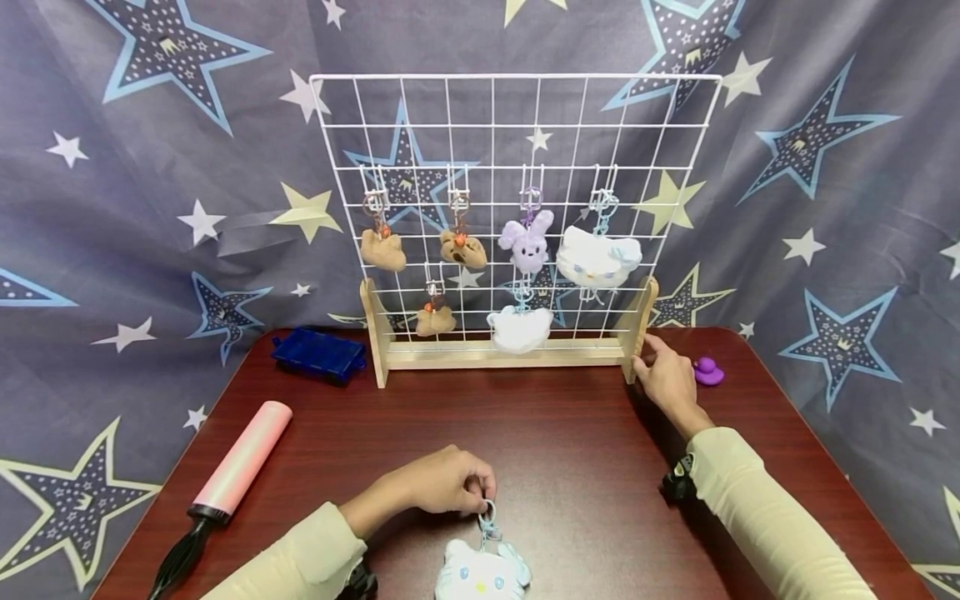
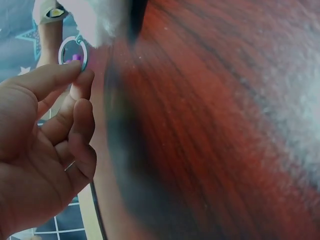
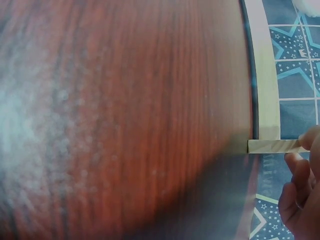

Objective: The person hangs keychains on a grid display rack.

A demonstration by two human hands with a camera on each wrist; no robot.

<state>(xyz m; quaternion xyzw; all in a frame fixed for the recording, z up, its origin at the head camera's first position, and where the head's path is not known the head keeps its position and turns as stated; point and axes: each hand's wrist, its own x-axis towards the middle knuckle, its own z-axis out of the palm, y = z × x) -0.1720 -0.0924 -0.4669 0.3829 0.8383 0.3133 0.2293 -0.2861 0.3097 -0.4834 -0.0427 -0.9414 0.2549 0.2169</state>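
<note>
My left hand [image 1: 450, 481] pinches the ring of a white cat plush keychain [image 1: 480, 575] between thumb and forefinger at the table's near side. In the left wrist view the metal ring [image 2: 61, 54] shows at the fingertips, with white plush above it. My right hand [image 1: 667, 377] holds the right wooden upright [image 1: 640, 329] of a white wire grid rack [image 1: 517, 77], thumb on one side and fingers on the other. On the rack's hooks hang several plush keychains, among them a purple rabbit [image 1: 527, 248], a brown bear [image 1: 383, 250] and a white cat [image 1: 597, 257].
A blue plastic case [image 1: 318, 354] lies left of the rack. Nearer on that side is a pink hand pump [image 1: 243, 458] with a black end. Beside my right hand sits a purple rubber duck [image 1: 708, 372]. Behind the dark red table [image 1: 570, 442] hangs a star-patterned curtain [image 1: 225, 158].
</note>
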